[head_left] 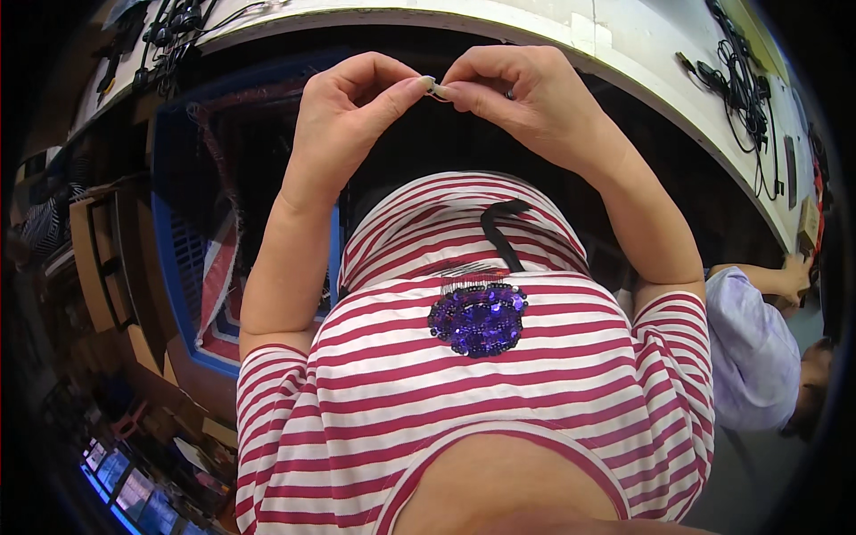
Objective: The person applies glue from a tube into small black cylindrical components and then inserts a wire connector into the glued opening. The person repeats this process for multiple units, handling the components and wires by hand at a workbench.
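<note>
Up in front of the white tabletop's near edge, my left hand (352, 111) and my right hand (528, 96) meet with thumbs and forefingers pinched. Between the fingertips sits a tiny dark and pale piece (434, 90) with a thin light strand curving below it. The fingers cover most of it, so its kind cannot be made out. Both hands seem to grip this same piece. A ring-like band (509, 94) shows on a finger of my right hand. Both forearms are raised and bent inward over my lap.
The white tabletop (464, 20) curves across the far side. Black cables lie on it at left (174, 36) and right (742, 94). A blue plastic crate (165, 205) stands below at left, near cardboard boxes (94, 259). Another person's pale purple sleeve (749, 343) is at right.
</note>
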A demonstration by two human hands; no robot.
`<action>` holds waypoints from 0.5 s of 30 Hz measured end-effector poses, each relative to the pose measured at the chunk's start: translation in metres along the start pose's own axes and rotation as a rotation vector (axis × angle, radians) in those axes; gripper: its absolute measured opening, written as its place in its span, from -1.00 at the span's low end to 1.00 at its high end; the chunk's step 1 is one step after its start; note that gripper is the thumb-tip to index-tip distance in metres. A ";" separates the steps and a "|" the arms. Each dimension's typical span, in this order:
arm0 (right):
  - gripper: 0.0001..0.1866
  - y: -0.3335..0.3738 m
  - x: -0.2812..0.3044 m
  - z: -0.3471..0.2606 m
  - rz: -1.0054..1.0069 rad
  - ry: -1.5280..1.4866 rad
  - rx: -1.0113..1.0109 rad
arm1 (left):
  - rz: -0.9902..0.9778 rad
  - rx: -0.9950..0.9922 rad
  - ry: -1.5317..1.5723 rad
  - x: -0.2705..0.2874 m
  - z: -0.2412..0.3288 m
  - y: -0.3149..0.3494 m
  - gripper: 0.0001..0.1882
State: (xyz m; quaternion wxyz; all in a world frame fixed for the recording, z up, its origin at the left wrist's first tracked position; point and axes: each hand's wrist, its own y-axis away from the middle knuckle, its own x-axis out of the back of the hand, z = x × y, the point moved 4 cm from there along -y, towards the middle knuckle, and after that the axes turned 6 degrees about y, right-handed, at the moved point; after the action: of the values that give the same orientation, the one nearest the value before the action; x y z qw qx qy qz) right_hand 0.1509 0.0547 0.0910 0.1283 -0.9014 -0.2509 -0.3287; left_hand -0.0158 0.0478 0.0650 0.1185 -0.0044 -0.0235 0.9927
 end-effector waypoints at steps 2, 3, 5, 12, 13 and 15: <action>-0.84 0.001 0.002 -0.002 -0.052 -0.064 -0.043 | 0.003 -0.003 0.014 0.000 0.000 0.002 -0.86; -0.84 0.001 0.001 -0.003 -0.080 -0.097 -0.065 | 0.002 0.003 0.012 -0.001 0.000 0.004 -0.86; -0.84 0.001 0.000 -0.004 -0.077 -0.049 -0.048 | -0.004 0.013 0.008 -0.002 -0.001 0.006 -0.85; -0.85 0.005 0.000 0.000 -0.020 -0.077 -0.040 | -0.108 0.132 0.012 0.000 -0.002 0.009 -0.84; -0.84 0.006 -0.001 0.001 -0.028 -0.113 -0.034 | -0.106 0.123 0.049 -0.001 -0.004 0.009 -0.83; -0.83 0.006 -0.001 0.004 -0.039 -0.182 -0.024 | -0.115 0.130 0.141 -0.002 -0.006 0.008 -0.81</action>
State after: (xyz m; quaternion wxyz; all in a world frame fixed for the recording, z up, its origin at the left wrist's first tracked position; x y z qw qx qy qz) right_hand 0.1558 0.0511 0.0865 0.0878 -0.9240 -0.2753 -0.2506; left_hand -0.0159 0.0396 0.0591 0.1768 -0.0650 0.0492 0.9809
